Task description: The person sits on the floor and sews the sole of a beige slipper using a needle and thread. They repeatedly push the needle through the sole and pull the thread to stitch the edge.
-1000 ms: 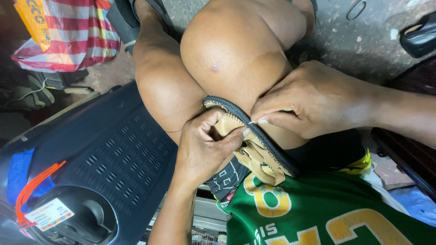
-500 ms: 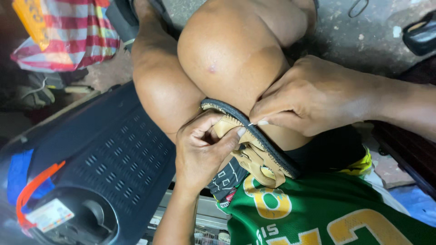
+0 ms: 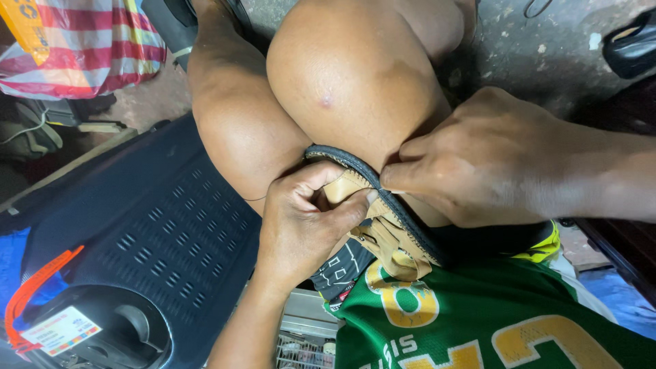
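Shoe (image 3: 383,219): tan leather upper with a dark rubber sole rim, curved, held on edge against the inner side of the person's raised knee (image 3: 355,82); stitched tan flaps hang at its lower end, just above the green jersey (image 3: 492,321). Left hand (image 3: 301,225): fingers curled closed, thumb pressed onto the tan upper just beside the sole rim, so it grips the shoe from below. Right hand (image 3: 485,157): thumb and forefinger pinched shut on the sole rim, at the point where the left thumb meets it; remaining fingers folded against the knee. Both hands touch each other at the rim. Jersey: smooth green fabric with yellow lettering edged in white, bottom right. Left of the left forearm, a dark plastic case (image 3: 150,232) with rows of small slots, matte surface; an orange strap (image 3: 34,301) and a white label lie at its lower left corner. Red-and-white striped cloth bag (image 3: 82,41), top left; contents hidden. Rough concrete floor (image 3: 547,48), top right, with a black object at its right edge.
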